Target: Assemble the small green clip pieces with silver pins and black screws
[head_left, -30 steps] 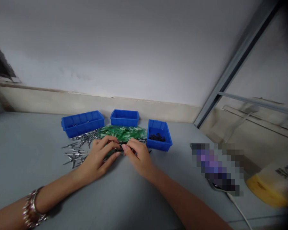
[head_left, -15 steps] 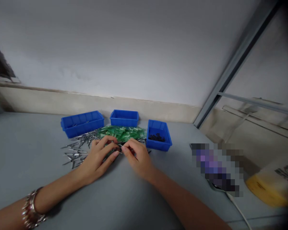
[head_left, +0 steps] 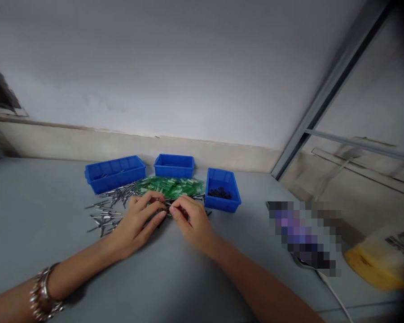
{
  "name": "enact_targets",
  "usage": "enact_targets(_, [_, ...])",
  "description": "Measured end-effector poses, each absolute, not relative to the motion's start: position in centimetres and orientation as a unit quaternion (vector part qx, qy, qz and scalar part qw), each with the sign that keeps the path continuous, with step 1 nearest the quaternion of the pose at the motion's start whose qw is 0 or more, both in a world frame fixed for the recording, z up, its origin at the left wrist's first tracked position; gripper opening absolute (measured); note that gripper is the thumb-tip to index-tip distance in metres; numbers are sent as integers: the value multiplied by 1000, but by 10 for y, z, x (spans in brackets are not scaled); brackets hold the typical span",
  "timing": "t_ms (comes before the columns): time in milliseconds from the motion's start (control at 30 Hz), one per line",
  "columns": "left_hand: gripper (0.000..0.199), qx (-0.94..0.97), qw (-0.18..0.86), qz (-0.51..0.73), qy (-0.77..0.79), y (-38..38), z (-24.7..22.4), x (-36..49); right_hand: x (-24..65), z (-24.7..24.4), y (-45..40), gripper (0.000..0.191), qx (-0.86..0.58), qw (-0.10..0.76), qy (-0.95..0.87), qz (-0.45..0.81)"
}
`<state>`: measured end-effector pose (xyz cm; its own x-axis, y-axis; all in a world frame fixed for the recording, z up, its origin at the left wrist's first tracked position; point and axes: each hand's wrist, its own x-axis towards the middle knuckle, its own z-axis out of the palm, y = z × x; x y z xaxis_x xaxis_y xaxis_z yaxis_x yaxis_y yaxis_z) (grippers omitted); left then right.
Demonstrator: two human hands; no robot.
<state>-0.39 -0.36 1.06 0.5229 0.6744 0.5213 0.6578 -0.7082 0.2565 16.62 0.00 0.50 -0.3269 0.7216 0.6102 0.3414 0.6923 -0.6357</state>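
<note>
My left hand (head_left: pixel 139 222) has its fingers curled around small parts too hidden to name, beside a heap of metal rods (head_left: pixel 123 194). A thin metal piece (head_left: pixel 167 204) spans the gap to my right hand (head_left: pixel 191 220), which pinches its end between thumb and forefinger. Just behind both hands lies a pile of green plastic packets (head_left: pixel 170 186). Looser metal rods (head_left: pixel 103 222) are scattered left of my left hand. Dark parts, partly covered by my right hand, lie near the right blue bin (head_left: pixel 234 204).
A long blue bin (head_left: pixel 117 178) and a smaller blue bin (head_left: pixel 174 172) stand near the wall. Black pieces (head_left: pixel 220 193) lie in the right bin. Farther right are a blurred-out device (head_left: pixel 299 233), a white cable (head_left: pixel 335 294) and a yellow-bottomed container (head_left: pixel 373 269).
My right thumb and fingers have shifted very slightly at the thin metal piece. My left hand stays nearly in place.
</note>
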Motion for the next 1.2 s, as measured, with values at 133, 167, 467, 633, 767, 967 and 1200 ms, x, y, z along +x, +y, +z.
enact_targets(133, [24, 867, 12, 312, 388, -6, 12, -2, 166, 5, 0, 14, -335, 470, -792, 199])
enact_targets(167, [24, 867, 12, 313, 388, -6, 12, -2, 166, 5, 0, 13, -336, 468, -793, 198])
enact_targets(467, [20, 873, 0, 317, 371, -4, 9, -5, 167, 5, -1, 13, -338, 461, -797, 196])
enact_targets(633, [16, 876, -10, 319, 361, 0, 7, -7, 167, 6, -2, 11, -345, 460, -793, 199])
enact_targets(767, [17, 873, -5, 316, 370, -1, 7, -7, 167, 5, -1, 10, -344, 459, -795, 199])
enact_targets(967, [19, 869, 7, 303, 392, -4, 11, -5, 166, 4, -2, 9, -347, 455, -797, 195])
enact_targets(1200, [26, 862, 7, 311, 400, -7, 13, -2, 167, 3, -1, 10, -343, 436, -812, 182])
